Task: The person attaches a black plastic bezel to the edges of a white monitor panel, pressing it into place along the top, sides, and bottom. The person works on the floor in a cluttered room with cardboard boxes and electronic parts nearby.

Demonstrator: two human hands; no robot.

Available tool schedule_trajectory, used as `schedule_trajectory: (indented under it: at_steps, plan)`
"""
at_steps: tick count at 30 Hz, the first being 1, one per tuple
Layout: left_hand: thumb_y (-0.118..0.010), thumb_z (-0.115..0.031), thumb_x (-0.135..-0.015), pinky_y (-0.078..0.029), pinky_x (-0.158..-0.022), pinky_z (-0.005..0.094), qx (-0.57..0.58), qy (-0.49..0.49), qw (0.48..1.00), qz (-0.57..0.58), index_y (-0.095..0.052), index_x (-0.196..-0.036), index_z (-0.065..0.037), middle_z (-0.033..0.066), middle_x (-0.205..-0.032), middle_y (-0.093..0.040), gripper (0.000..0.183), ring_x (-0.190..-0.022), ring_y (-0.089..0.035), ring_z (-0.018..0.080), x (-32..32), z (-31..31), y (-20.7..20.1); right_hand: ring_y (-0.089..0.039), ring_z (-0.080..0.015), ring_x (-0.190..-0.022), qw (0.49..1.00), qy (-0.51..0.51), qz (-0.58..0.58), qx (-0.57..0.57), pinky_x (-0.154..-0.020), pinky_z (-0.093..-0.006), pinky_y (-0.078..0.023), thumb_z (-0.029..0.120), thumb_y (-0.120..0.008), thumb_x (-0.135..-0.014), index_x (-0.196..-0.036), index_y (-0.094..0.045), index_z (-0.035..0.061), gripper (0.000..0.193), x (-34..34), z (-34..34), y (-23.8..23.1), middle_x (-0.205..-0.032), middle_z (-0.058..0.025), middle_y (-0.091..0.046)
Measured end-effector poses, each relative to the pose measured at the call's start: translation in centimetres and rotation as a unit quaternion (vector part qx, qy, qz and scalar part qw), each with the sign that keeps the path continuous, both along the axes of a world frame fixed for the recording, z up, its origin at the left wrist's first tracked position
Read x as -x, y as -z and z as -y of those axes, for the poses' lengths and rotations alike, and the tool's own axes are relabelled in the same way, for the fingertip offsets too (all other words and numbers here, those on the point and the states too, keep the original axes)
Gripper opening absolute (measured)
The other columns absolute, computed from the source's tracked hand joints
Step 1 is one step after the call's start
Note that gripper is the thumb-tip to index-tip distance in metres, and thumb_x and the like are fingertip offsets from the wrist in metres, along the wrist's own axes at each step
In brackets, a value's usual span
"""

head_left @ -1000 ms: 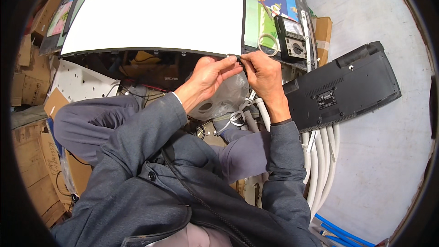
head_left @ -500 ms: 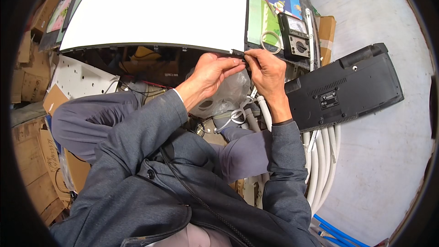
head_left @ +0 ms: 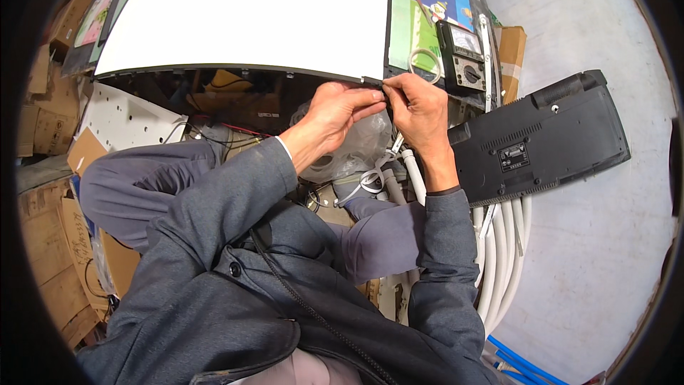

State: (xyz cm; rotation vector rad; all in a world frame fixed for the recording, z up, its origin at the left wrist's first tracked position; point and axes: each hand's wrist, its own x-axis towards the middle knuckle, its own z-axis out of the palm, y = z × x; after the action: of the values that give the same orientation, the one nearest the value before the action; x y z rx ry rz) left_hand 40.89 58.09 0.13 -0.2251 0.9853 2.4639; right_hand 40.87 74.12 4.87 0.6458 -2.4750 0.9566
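Note:
A large white screen panel (head_left: pixel 246 14) with a thin black frame lies at the top of the view. Both of my hands are at its near right corner. With fingers bent and the thumb laid along them, my left hand (head_left: pixel 333 114) supports the frame's lower edge from below. My right hand (head_left: pixel 420 107) pinches the black frame edge (head_left: pixel 385 85) right at the corner between thumb and forefinger. The fingertips hide exactly what lies between them there.
Right of the panel lie an analog multimeter (head_left: pixel 464 60) and a roll of tape (head_left: pixel 425 65). A black plastic back cover (head_left: pixel 538 144) rests over white pipes (head_left: pixel 504 257) on the right. Cardboard boxes (head_left: pixel 53 242) stand at the left, and a clear plastic bag (head_left: pixel 363 139) hangs below my hands.
Almost nothing differs. The whole view has shifted very slightly, and both hands stay at the same corner of the panel.

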Motion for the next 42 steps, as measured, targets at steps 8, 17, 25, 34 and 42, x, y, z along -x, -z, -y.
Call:
schedule_trajectory:
  at_steps: [8, 17, 25, 34, 42]
  plan:
    - [-0.066, -0.003, -0.092, -0.061, -0.084, 0.0287, 0.008, 0.003, 1.000, 0.014, -0.065, -0.104, 0.008, 0.0132, -0.101, -0.069, 0.017, -0.092, -0.070, 0.0186, 0.2, 0.5, -0.2, -0.068, -0.0314, -0.072, 0.999, -0.039, 0.021, -0.021, -0.063, -0.0360, -0.053, -0.001, -0.069, -0.080, -0.086, -0.067, 0.0008, 0.007, 0.4, -0.6, -0.4, -0.079, -0.0144, -0.068]
    - [-0.068, -0.015, -0.093, -0.062, -0.082, 0.0314, -0.009, -0.024, 0.999, 0.037, -0.063, -0.105, 0.010, 0.0162, -0.100, -0.067, 0.028, -0.090, -0.071, 0.0230, 0.5, 0.4, -0.8, -0.064, -0.0083, -0.068, 0.951, -0.018, 0.270, 0.153, -0.063, -0.0230, -0.052, 0.001, -0.065, -0.090, -0.106, -0.073, 0.0001, 0.018, 0.3, -1.7, -0.9, -0.082, -0.0057, -0.072]
    - [-0.068, -0.012, -0.093, -0.063, -0.079, 0.0305, 0.002, -0.030, 0.998, 0.046, -0.062, -0.104, 0.011, 0.0157, -0.099, -0.065, 0.026, -0.090, -0.071, 0.0237, 0.7, 0.4, -2.6, -0.061, -0.0056, -0.066, 0.911, -0.030, 0.313, 0.267, -0.061, -0.0208, -0.050, 0.004, -0.064, -0.093, -0.108, -0.073, 0.0010, 0.018, 0.7, -2.0, -0.7, -0.080, -0.0017, -0.070]
    - [-0.067, -0.012, -0.094, -0.063, -0.078, 0.0317, -0.015, -0.039, 0.998, 0.044, -0.061, -0.104, 0.011, 0.0165, -0.097, -0.065, 0.026, -0.087, -0.071, 0.0247, 1.0, 0.8, -4.4, -0.060, -0.0043, -0.066, 0.901, -0.020, 0.280, 0.330, -0.059, -0.0181, -0.049, 0.005, -0.065, -0.093, -0.105, -0.073, -0.0003, 0.015, 0.7, -1.1, -1.3, -0.080, -0.0011, -0.069]
    - [-0.066, -0.014, -0.095, -0.064, -0.079, 0.0312, -0.052, -0.023, 0.998, 0.040, -0.060, -0.107, 0.009, 0.0159, -0.096, -0.066, 0.026, -0.086, -0.072, 0.0246, 1.3, 1.3, -5.4, -0.062, -0.0047, -0.067, 0.902, -0.001, 0.251, 0.350, -0.060, -0.0185, -0.051, 0.005, -0.064, -0.094, -0.104, -0.073, -0.0007, 0.015, 0.5, -0.4, -1.8, -0.081, -0.0017, -0.069]
